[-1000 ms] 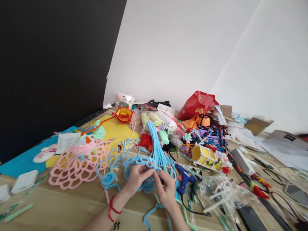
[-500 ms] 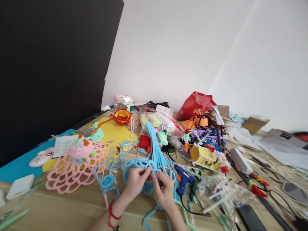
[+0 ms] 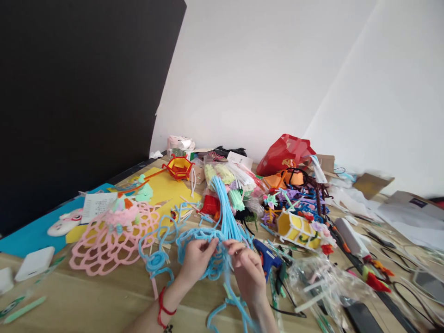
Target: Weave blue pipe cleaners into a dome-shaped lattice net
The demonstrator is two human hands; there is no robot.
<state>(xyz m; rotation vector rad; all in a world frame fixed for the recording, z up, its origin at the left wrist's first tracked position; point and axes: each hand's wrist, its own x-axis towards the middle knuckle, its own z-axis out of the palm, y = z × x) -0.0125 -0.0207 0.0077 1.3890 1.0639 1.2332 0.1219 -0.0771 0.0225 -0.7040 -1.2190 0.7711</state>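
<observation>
A rounded openwork piece of looped blue pipe cleaners (image 3: 197, 238) is just above the table at the middle. My left hand (image 3: 199, 256) pinches its near edge between thumb and fingers. My right hand (image 3: 248, 266) is close at its right side, fingertips curled in a loose pinch at a blue pipe cleaner (image 3: 228, 273) that trails down toward the table's near edge. Motion smears this strand a little, and the exact grip is partly hidden. Behind both hands lies a bundle of straight blue pipe cleaners (image 3: 225, 208).
Left sits a pink lattice piece (image 3: 100, 263), beside a coiled blue pipe cleaner (image 3: 157, 261). On the right are a blue glue gun (image 3: 267, 256), a yellow-and-white lantern shape (image 3: 294, 226), crumpled clear plastic (image 3: 322, 277) and a dark phone (image 3: 362, 317). A red bag (image 3: 284, 152) stands behind.
My right hand has turned and moved slightly right, away from my left fingertips, and a blue strand now hangs beside it. My left hand keeps its hold. The view has shifted slightly.
</observation>
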